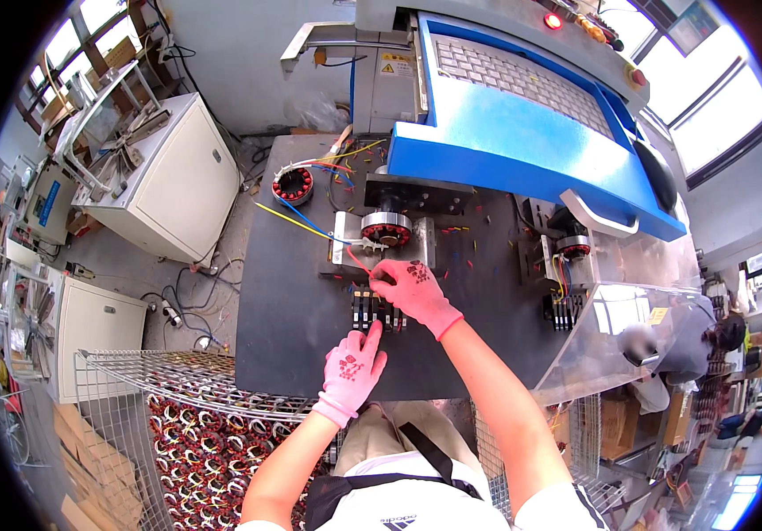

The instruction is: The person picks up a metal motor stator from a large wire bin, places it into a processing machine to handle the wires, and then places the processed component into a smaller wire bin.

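Both my hands wear pink gloves with dark prints. My right hand (413, 292) is closed, its thumb and fingertips pinching a red wire (359, 262). That wire comes from a stator (387, 232) with red coils and a silver ring, seated on a metal fixture (422, 243). My left hand (351, 370) stretches its index finger to the near edge of a row of black wire clips (364, 310), its thumb apart from that finger; nothing shows in it. My right hand hides part of the row. Yellow and blue wires (301, 219) run leftward from the stator.
Another stator (293, 185) lies far left on the dark table (297, 327). To the right are a third stator (573, 247), more clips (563, 311) and a clear guard (615, 332). A blue machine (522, 164) overhangs the back. A wire basket (190, 363) holds many stators.
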`<state>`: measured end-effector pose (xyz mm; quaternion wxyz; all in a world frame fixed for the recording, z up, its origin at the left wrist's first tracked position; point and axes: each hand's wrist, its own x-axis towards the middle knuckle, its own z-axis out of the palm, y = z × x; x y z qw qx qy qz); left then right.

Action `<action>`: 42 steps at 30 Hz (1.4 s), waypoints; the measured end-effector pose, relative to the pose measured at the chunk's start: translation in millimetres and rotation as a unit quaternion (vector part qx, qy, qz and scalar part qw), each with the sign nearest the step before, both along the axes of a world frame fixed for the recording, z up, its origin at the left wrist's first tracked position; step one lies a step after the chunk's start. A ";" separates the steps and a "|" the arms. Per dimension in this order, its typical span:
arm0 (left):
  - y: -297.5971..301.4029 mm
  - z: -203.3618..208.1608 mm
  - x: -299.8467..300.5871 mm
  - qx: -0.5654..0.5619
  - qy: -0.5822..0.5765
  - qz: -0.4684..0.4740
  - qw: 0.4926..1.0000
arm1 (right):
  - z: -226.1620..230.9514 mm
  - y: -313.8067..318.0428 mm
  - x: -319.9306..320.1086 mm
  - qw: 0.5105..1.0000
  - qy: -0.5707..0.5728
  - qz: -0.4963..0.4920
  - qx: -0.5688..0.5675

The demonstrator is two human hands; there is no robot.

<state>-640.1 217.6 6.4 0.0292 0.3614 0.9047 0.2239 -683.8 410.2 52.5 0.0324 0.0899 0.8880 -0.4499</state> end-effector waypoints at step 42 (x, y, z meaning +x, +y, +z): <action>15.0 70.7 -190.0 0.595 -0.481 0.112 0.634 | 27.1 22.6 -18.2 0.989 0.108 -0.093 0.043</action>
